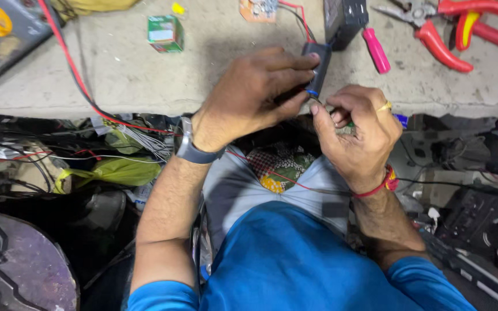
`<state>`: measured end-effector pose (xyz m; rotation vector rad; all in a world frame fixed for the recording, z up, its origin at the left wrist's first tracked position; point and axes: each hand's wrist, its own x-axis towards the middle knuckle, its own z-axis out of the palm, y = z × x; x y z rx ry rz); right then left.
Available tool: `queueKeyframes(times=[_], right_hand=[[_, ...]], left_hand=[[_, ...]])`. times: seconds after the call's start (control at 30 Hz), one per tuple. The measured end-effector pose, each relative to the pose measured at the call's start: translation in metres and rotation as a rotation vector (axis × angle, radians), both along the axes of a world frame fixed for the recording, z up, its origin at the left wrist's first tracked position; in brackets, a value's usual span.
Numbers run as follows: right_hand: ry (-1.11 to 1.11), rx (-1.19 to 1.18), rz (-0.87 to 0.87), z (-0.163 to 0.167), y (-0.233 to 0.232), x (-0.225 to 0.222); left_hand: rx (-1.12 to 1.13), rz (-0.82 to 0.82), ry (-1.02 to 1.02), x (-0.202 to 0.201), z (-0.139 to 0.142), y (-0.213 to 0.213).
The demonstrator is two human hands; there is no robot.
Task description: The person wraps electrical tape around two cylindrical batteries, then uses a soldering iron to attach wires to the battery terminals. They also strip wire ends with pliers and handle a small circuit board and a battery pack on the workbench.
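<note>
Black adapter box point(318, 68) sat at the workbench point(128, 75) edge, clasped by the left hand point(255, 95). Right hand point(355, 129) pinched a thin tool point(341, 120) just beside its lower end. Bare bench lay leftward; red pliers point(453, 34) crowded the right.

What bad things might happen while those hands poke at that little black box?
1. The left hand pinches the small black box at the bench edge; a slip might drop it into the clutter below.
2. The right hand works a thin tool tip at the box's blue end; it could skid and jab a finger.
3. The red wire trails across the bench; an arm may snag it and tug the yellow-dial meter.
</note>
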<state>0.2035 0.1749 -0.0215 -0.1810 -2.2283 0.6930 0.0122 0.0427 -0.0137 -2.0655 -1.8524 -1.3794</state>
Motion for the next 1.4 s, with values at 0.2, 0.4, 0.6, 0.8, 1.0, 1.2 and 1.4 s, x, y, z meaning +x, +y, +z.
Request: queueKeyframes(times=[0.2, 0.4, 0.6, 0.8, 1.0, 1.2, 1.4], right_hand=[[-0.028, -0.007, 0.007, -0.006, 0.003, 0.008], [0.003, -0.116, 0.055, -0.014, 0.003, 0.004], [0.041, -0.221, 0.104, -0.024, 0.005, 0.005], [0.125, -0.23, 0.136, -0.034, 0.008, 0.001], [0.14, -0.164, 0.112, -0.035, 0.011, -0.003], [0.093, -0.172, 0.098, -0.029, 0.01, -0.002], [0.067, -0.122, 0.028, -0.016, 0.006, -0.011]], left_hand=[[0.004, -0.019, 0.026, -0.002, 0.004, -0.003], [0.013, 0.011, 0.046, 0.001, 0.004, -0.003], [0.03, 0.031, 0.047, 0.002, 0.003, -0.003], [0.047, 0.028, 0.058, 0.003, 0.003, -0.003], [0.056, 0.076, 0.078, 0.007, 0.003, 0.0], [0.09, 0.136, 0.114, 0.013, 0.005, 0.003], [0.131, 0.231, 0.173, 0.025, 0.005, 0.011]])
